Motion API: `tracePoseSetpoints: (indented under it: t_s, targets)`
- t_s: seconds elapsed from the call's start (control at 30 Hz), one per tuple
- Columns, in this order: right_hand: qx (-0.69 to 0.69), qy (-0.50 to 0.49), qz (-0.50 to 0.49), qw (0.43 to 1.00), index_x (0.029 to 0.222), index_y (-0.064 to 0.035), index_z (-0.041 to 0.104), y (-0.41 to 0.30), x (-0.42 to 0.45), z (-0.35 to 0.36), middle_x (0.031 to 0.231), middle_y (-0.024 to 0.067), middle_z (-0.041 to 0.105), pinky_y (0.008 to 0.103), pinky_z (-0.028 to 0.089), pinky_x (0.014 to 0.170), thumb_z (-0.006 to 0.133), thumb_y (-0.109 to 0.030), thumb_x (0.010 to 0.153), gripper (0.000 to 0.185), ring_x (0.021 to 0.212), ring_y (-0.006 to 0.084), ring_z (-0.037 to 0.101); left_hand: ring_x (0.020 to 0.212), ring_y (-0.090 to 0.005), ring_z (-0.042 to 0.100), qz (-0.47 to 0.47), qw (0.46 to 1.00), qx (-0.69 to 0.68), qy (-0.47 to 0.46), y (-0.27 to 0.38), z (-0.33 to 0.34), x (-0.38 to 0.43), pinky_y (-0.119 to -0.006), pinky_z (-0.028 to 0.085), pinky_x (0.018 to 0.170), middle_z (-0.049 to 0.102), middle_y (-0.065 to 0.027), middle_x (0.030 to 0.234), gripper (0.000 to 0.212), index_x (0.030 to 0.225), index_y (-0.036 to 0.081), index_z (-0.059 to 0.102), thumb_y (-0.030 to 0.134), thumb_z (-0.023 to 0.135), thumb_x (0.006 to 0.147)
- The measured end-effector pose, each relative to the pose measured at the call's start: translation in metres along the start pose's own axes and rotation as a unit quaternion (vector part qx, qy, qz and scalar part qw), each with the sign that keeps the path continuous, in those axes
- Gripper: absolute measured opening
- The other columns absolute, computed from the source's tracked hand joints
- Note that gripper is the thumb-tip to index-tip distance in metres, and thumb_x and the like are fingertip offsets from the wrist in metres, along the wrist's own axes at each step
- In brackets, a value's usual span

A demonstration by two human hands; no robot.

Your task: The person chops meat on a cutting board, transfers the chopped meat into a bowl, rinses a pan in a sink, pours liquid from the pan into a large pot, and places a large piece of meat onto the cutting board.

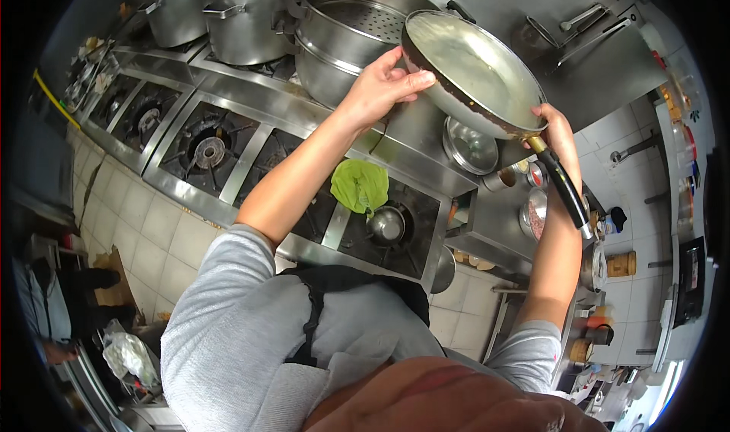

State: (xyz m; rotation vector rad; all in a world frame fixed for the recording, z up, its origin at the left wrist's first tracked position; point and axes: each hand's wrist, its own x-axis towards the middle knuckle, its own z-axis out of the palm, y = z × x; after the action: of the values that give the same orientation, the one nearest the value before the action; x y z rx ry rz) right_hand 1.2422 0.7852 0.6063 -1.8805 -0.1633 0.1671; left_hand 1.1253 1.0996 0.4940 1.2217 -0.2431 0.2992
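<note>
Both my hands hold a frying pan [476, 72] with a black handle, raised and tilted above the back of the stove. My left hand [390, 87] grips the near left side of its rim, thumb on the outer wall. On the opposite side, my right hand [554, 125] holds the rim beside the handle's base, partly hidden by the pan. A pale, glossy surface fills the pan's inside; I cannot tell what it is. Beneath my arms, a light green plastic bag [359, 184] lies on the steel stove, next to a small round metal vessel [386, 225] on a burner.
Large steel pots [242, 21] and a steamer with a perforated tray [365, 18] stand along the back. Metal bowls [470, 144] sit right of them. Tongs [593, 41] rest on a steel surface at upper right. Another person [48, 301] is at the lower left.
</note>
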Motion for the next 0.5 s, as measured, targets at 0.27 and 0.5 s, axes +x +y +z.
tracePoseSetpoints:
  t_s: [0.27,0.5]
  targets:
    - [-0.048,0.019,0.003,0.999,0.090,0.0024,0.057,-0.031,0.058,0.012,0.067,0.0151,0.063,0.0339,0.049,0.041,0.054,-0.017,0.094,0.020,0.046,0.0247,0.060,0.108,-0.0169,0.067,-0.013,0.997,-0.074,0.001,-0.032,-0.020,0.067,-0.033,0.053,0.095,0.070,-0.0060,0.113,0.058,0.139,0.009,0.053,0.040,0.076,0.095]
    - [-0.151,0.036,0.027,0.988,0.092,0.0031,0.055,-0.065,0.086,0.002,0.067,0.0161,0.064,0.0314,0.049,0.041,0.054,-0.021,0.095,0.024,0.045,0.0231,0.060,0.107,-0.0175,0.067,-0.025,0.989,-0.146,0.008,-0.040,-0.011,0.085,-0.033,0.053,0.094,0.070,-0.0076,0.114,0.052,0.131,0.009,0.054,0.043,0.073,0.097]
